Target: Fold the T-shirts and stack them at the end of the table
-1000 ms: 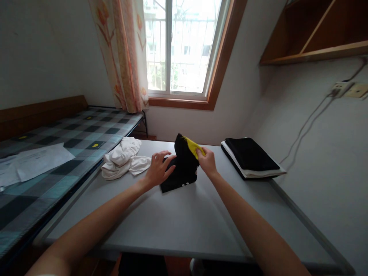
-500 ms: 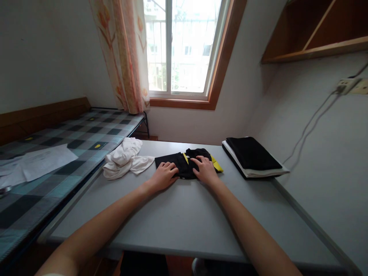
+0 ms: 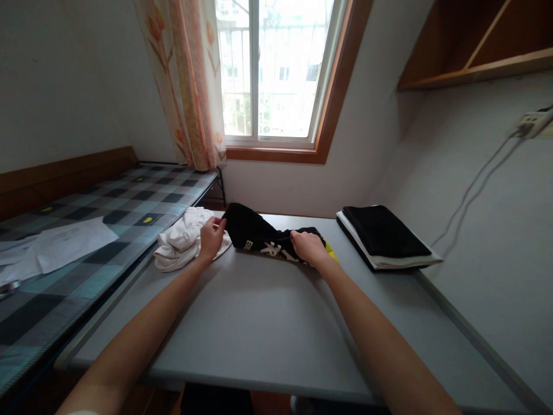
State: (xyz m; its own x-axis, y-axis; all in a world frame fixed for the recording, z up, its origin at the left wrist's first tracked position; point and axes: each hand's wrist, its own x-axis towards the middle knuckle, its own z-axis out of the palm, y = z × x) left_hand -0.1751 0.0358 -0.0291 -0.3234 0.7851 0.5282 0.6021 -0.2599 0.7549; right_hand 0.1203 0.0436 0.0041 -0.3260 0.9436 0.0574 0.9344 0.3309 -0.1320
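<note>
A black garment [image 3: 254, 226] with white lettering and some yellow fabric lies bunched lengthwise on the grey table [image 3: 259, 323]. Its left end is lifted off the surface, pinched at the edge by my left hand [image 3: 212, 235]. At the other end, my right hand [image 3: 308, 246] grips the cloth, its fingers closed around the upper edge. A yellow part [image 3: 331, 252] shows just past my right hand. Beside my left hand, a crumpled white cloth [image 3: 181, 245] rests on the table, partly hidden behind the hand.
Folded black and white clothes [image 3: 384, 236] are stacked at the table's right side, near the wall. To the left stands a bed with a checked mattress [image 3: 99, 196] and papers [image 3: 64, 245] on it. A shelf [image 3: 479, 72] hangs at the upper right.
Both hands were laid on the flat, folded garment. My left hand has moved left and raised its left end; my right hand has closed on the cloth. White lettering now shows.
</note>
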